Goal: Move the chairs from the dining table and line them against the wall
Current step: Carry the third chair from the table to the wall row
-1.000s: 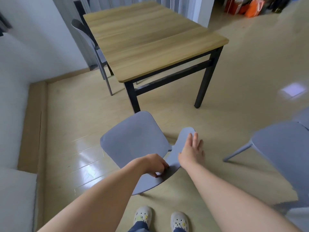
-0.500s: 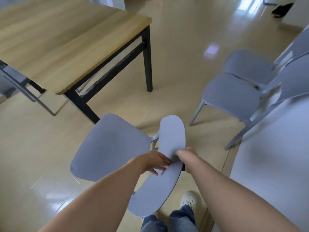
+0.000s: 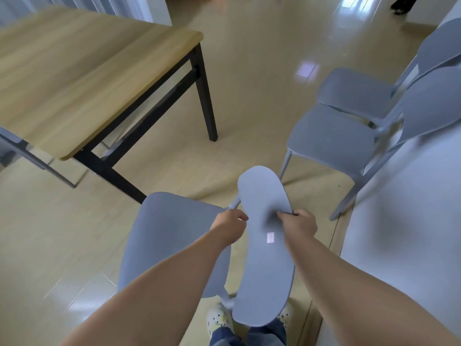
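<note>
Table [image 3: 74, 83] and 2 chairs [image 3: 331, 136] on floor [image 3: 249, 71]

Four grey chairs: front chair [image 3: 169, 236], near wall chair [image 3: 331, 138], far wall chair [image 3: 354, 93], half-hidden chair [image 3: 53, 172]. One tabletop [image 3: 87, 71], two hands [image 3: 230, 227] [image 3: 299, 226], two shoes [image 3: 219, 319] [image 3: 284, 317].

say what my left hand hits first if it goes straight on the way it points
The backrest of the carried chair: the left hand points straight at it, fingers seemingly curled on its edge.
</note>
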`<state>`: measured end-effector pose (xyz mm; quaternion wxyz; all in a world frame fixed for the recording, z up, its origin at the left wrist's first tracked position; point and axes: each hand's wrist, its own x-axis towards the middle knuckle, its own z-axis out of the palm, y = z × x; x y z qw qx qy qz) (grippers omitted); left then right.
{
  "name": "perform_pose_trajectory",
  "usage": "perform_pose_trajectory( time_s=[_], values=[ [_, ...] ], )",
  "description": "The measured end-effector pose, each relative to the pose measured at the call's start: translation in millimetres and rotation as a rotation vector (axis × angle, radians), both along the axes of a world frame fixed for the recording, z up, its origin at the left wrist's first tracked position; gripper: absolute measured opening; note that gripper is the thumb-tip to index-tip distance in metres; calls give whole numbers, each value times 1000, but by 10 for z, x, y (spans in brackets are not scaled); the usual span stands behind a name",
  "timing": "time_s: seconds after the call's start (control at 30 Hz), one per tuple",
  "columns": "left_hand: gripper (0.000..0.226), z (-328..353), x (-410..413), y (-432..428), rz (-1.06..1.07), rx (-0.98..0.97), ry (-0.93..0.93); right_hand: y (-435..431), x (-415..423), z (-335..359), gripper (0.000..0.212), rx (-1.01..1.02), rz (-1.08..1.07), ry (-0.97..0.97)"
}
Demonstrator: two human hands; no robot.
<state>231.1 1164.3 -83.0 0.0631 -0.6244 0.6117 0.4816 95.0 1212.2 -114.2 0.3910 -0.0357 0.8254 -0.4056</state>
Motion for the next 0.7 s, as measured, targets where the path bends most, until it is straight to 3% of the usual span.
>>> perform_pose_trajectory(
  time_s=[0.17,0.33,0.5,0.7],
  values=[
    [39,-9,-328,-10,25,-22,-5,-38,-435,31,37,-14,-26,16],
    [37,43,-845,-32,-19,-28,27,82,-978,88,17,-2,-29,70],
    [35,98,-1375,7,-128,-12,49,262,-1549,191,28,23,-117,95],
    [32,155,-1809,29,-270,8,43,403,-2067,271,8,65,-175,201]
  ],
)
